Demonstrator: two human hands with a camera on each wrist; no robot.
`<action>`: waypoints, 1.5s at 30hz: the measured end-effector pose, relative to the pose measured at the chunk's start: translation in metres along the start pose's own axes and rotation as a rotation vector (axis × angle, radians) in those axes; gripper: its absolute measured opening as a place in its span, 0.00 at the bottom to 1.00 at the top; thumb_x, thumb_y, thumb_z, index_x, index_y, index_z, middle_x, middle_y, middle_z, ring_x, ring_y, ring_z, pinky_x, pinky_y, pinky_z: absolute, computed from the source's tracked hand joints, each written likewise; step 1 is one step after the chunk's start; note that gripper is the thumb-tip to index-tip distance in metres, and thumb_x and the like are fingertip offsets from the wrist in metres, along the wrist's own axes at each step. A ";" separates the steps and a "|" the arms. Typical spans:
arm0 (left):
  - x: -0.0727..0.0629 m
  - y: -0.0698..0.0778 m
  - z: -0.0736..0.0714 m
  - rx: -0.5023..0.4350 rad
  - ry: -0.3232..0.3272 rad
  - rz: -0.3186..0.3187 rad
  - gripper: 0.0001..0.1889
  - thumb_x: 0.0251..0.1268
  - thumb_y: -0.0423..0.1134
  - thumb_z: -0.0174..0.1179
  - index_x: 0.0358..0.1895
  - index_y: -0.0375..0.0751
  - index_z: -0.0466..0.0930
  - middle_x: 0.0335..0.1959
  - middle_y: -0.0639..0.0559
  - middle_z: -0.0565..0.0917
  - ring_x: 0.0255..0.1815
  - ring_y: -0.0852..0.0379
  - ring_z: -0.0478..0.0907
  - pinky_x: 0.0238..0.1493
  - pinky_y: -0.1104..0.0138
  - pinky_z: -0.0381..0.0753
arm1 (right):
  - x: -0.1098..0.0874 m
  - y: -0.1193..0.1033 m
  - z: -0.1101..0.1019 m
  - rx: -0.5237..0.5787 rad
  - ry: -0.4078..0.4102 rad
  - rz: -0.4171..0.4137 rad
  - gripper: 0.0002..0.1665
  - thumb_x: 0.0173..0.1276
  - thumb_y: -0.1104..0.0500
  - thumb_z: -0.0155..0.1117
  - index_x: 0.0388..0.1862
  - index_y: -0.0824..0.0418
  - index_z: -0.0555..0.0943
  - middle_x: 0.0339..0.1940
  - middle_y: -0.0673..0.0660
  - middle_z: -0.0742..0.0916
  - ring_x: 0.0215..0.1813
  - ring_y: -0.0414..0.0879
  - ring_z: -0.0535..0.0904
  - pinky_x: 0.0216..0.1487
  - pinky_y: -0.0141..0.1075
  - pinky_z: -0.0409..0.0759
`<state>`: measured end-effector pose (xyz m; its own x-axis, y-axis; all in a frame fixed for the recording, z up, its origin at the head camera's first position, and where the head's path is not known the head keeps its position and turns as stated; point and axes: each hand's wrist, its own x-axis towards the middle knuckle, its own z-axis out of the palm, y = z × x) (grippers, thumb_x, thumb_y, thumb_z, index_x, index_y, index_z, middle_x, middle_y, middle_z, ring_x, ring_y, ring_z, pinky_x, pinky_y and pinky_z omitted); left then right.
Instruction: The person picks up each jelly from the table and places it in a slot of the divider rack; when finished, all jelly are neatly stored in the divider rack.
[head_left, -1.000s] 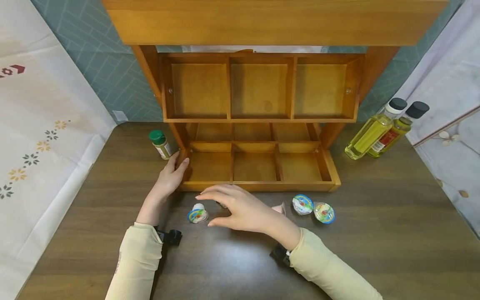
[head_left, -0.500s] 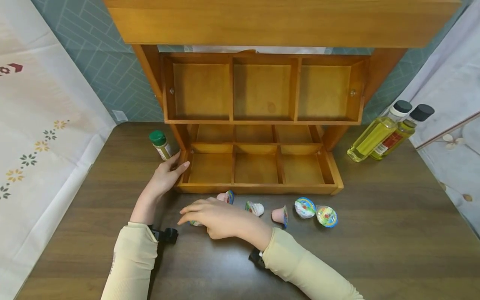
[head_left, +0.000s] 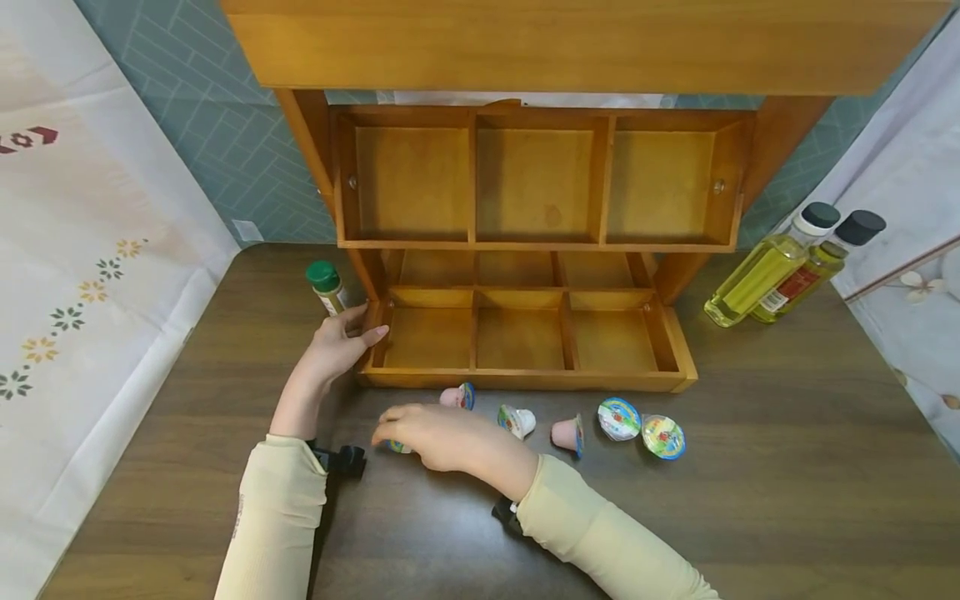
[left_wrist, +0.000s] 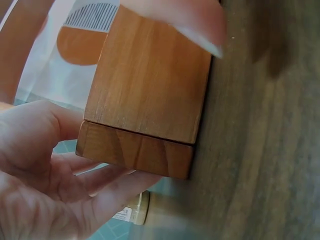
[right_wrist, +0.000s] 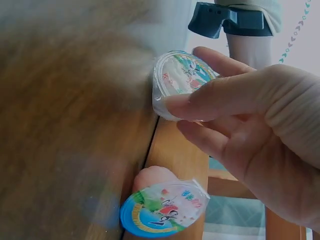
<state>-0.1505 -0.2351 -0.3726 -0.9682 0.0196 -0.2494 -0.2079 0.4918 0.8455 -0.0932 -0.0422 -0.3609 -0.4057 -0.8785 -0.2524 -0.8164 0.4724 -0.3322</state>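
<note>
My left hand (head_left: 330, 348) holds the left end of a wooden compartment rack (head_left: 525, 381), its thumb at the lower tray's edge. In the left wrist view, the fingers lie along the rack's end piece (left_wrist: 135, 147). My right hand (head_left: 450, 437) is low over the tabletop in front of the rack. Its thumb and fingers pinch a small jelly cup (right_wrist: 185, 75) with a printed foil lid, mostly hidden under the hand in the head view. Close by lies a pink jelly cup (head_left: 452, 397) on its side, also seen in the right wrist view.
Right of my right hand lie a white cup (head_left: 517, 421), a pink cup (head_left: 564, 433) and two lid-up cups (head_left: 618, 418). A green-capped jar (head_left: 327, 285) stands left of the rack. Two oil bottles (head_left: 765, 271) stand at its right. An upper compartment tray (head_left: 536, 246) overhangs the lower one.
My right hand has moved left and down onto the leftmost jelly cup, its fingers closing round it. The left hand keeps its place at the rack. The head view has shifted slightly.
</note>
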 end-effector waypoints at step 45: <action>0.001 0.001 -0.002 0.076 -0.002 -0.041 0.37 0.69 0.48 0.53 0.73 0.35 0.48 0.71 0.35 0.55 0.69 0.37 0.58 0.64 0.48 0.63 | -0.022 0.018 -0.016 0.376 0.208 -0.124 0.20 0.69 0.55 0.58 0.60 0.53 0.75 0.51 0.48 0.80 0.47 0.36 0.74 0.49 0.25 0.72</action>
<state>-0.1521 -0.2366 -0.3708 -0.9587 0.0000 -0.2846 -0.2364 0.5566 0.7964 -0.1056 -0.0159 -0.3466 -0.4196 -0.9076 -0.0140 -0.6736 0.3216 -0.6654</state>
